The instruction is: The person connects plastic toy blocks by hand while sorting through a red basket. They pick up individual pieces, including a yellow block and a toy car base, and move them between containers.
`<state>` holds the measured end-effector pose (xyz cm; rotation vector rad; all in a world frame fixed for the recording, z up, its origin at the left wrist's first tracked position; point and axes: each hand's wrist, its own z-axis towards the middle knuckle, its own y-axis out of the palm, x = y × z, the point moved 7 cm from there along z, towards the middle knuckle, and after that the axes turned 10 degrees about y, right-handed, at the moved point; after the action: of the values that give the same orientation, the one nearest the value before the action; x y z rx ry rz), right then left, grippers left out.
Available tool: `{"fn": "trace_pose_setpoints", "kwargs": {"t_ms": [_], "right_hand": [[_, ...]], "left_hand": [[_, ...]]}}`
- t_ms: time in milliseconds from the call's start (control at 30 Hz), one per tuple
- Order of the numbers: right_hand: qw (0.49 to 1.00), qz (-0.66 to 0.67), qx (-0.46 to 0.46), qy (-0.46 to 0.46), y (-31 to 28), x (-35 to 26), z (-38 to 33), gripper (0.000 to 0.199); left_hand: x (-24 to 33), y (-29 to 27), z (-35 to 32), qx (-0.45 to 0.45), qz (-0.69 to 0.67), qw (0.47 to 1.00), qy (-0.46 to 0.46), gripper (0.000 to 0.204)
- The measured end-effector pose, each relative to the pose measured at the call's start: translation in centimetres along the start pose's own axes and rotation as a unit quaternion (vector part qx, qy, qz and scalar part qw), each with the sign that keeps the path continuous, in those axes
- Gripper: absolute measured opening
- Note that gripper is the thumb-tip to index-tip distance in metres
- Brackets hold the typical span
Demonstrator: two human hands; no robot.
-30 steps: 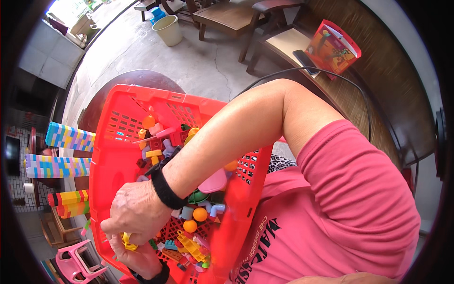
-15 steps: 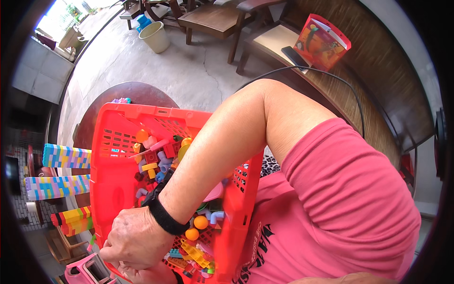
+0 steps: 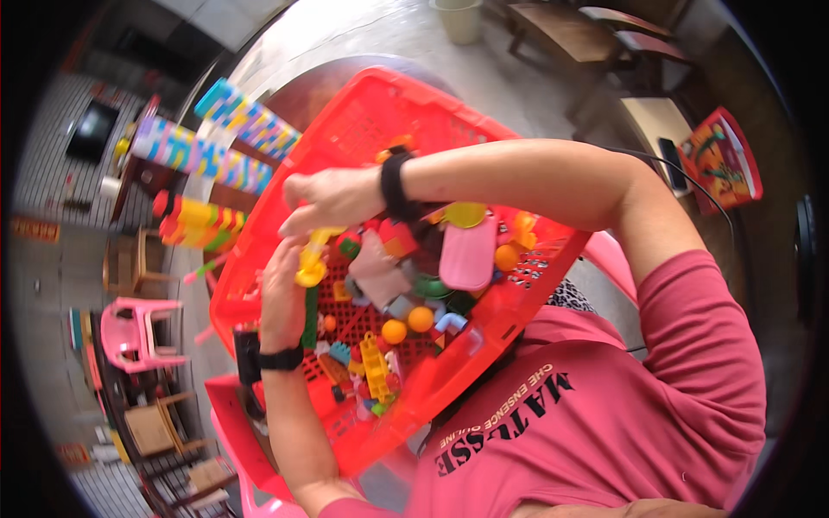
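Observation:
A red plastic basket (image 3: 414, 406) full of mixed toy pieces sits tilted in front of me. My right hand (image 3: 337, 198) reaches across its upper left part, fingers stretched and apart, somewhat blurred. Just below, my left hand (image 3: 281, 298) lies along the basket's left side with its fingers extended. A yellow toy piece (image 3: 313, 263) is close beside the left fingers; whether they touch it is unclear. Among the pieces are a pink lid-like plate (image 3: 469, 250), orange balls (image 3: 394, 331), a yellow toy frame (image 3: 375, 367) and a yellow disc (image 3: 466, 214).
Left of the basket stand walls of pastel building blocks (image 3: 203, 155) and red-yellow blocks (image 3: 197, 223). Behind it is a round dark table (image 3: 319, 86). A pink chair (image 3: 142, 332) stands farther left. At right, a phone (image 3: 672, 164) and a red box (image 3: 724, 160) rest on a wooden bench.
The view has swung, so the basket appears farther right and turned. My hands, earlier close together at the basket's near left edge, are now apart over its left part.

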<state>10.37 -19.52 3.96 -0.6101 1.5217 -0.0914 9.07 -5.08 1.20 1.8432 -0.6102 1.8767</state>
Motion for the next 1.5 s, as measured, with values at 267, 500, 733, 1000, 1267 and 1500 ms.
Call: {"fn": "trace_pose_setpoints", "kwargs": {"t_ms": [267,500,733,1000,1267,1500], "right_hand": [[0.987,0.148,0.065,-0.026,-2.3,-0.6,-0.5,0.063],[0.997,0.011,0.052,-0.063,-0.8,-0.5,-0.9,0.051],[0.972,-0.179,-0.086,-0.126,2.7,-0.8,-1.8,0.029],[0.96,-0.202,-0.161,-0.104,4.1,-0.8,-2.1,0.023],[0.953,-0.221,-0.141,-0.155,4.0,-0.5,-2.0,0.021],[0.942,-0.264,-0.126,-0.166,3.3,0.3,-1.6,0.02]], "left_hand": [[4.6,-3.2,-1.1,0.051,0.158,0.981,0.1,0.017],[10.5,-17.8,-11.3,0.327,0.139,0.918,0.176,0.022],[-3.1,-26.9,-33.2,0.586,0.163,0.793,-0.025,0.02],[-12.7,-29.5,-50.8,0.69,0.211,0.662,-0.202,0.021],[-12.2,-32.6,-49.6,0.669,0.295,0.67,-0.128,0.023],[-1.1,-26.7,-35.7,0.529,0.474,0.704,-0.03,0.024]]}}
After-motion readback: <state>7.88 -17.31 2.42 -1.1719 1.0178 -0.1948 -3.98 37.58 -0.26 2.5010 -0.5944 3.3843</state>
